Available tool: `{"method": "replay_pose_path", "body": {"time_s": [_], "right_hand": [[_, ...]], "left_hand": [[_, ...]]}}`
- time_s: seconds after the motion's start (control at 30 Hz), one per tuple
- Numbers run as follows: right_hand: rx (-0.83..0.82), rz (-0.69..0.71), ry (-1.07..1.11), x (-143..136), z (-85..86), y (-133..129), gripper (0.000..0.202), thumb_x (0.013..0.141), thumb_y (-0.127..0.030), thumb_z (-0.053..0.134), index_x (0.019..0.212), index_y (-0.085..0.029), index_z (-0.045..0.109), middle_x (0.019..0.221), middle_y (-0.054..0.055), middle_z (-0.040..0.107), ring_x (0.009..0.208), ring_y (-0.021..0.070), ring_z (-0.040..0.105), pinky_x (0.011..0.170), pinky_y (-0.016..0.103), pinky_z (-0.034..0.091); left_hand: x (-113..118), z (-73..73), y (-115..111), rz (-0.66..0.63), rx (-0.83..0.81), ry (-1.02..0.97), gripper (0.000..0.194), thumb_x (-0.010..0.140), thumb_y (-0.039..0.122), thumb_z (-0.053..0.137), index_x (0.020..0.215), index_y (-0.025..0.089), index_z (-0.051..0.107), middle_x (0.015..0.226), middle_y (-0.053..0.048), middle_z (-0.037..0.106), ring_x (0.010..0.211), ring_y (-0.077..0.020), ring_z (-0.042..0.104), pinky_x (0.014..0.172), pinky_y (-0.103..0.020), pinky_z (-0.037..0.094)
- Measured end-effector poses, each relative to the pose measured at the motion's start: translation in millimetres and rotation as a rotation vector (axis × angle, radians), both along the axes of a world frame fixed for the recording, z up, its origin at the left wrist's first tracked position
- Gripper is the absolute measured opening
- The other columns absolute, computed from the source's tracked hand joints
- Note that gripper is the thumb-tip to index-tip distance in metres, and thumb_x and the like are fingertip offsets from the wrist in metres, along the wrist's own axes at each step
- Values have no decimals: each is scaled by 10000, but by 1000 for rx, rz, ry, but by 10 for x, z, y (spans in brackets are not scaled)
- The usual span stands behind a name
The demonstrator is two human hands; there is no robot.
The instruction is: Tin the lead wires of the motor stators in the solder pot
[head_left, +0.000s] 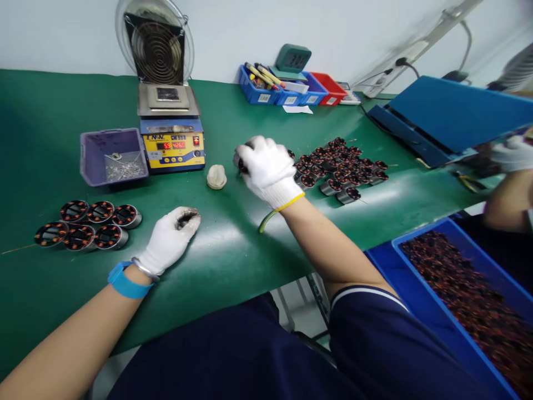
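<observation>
Right fingers hold a cylinder, pale lump near the heater.

a round-grilled fan stands before the white wall; to its right, a green clock rises above blue bins, with a red bin alongside and a paper slip in front.

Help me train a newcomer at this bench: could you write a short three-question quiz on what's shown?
1. How many round parts stand in the group beside the left hand?
2. True or false: the purple tray is to the left of the yellow machine.
3. Fill in the gap: the blue strap is worn on the ____ wrist.

Key: 1. Six. 2. True. 3. Left.
</observation>
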State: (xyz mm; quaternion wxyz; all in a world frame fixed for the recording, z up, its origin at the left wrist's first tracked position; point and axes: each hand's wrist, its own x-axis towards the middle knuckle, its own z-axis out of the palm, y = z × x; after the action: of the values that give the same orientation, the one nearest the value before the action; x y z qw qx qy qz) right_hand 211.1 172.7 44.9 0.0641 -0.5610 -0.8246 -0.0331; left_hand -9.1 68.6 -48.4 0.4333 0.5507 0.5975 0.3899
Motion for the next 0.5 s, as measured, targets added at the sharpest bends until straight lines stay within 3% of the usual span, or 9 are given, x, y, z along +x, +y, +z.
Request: {"method": "replay_pose_path", "body": {"time_s": [0.07, 0.17, 0.27, 0.4, 0.5], "right_hand": [[116, 7, 24, -61, 152, 196, 351, 885, -285, 634, 1222, -191, 613, 1318, 163, 574, 1217, 382, 534, 979, 589, 452], [210, 51, 112, -372, 380, 643, 326, 837, -310, 720, 1132, -186, 658, 1265, 143, 619, 1225, 373, 554, 1012, 568, 462], [225, 35, 170, -837, 529, 1115, 252, 939, -360, 587, 934, -136, 701, 1226, 117, 660, 1258, 348, 584, 988, 450, 495], [173, 12, 74, -1289, 540, 1476, 451, 952, -295, 362, 746, 3, 631, 1284, 108, 631, 1296, 327, 532, 889, 370, 462], [116, 57, 14, -1345, 514, 1536, 432, 903, -236, 290, 731, 10, 601, 1322, 88, 591, 1347, 346, 459, 956, 419, 412]], "left_hand": [[24, -11, 29, 8, 20, -16, 407, 820, 499, 648, 1041, 163, 711, 1034, -112, 766, 908, -243, 709, 876, -374, 564], [39, -17, 71, 28, 42, -29, 437, 833, 480, 649, 1122, 156, 703, 1091, -128, 762, 951, -252, 715, 921, -396, 559], [19, -11, 89, 25, 57, -24, 408, 839, 451, 657, 1119, 160, 712, 1101, -128, 763, 973, -257, 719, 937, -400, 559], [-21, -4, 89, -13, 84, -12, 376, 845, 424, 654, 1107, 162, 721, 1093, -122, 770, 962, -257, 721, 922, -394, 565], [-30, -21, 96, -27, 94, -13, 382, 863, 424, 638, 1121, 155, 719, 1098, -121, 768, 960, -248, 720, 913, -381, 568]]}}
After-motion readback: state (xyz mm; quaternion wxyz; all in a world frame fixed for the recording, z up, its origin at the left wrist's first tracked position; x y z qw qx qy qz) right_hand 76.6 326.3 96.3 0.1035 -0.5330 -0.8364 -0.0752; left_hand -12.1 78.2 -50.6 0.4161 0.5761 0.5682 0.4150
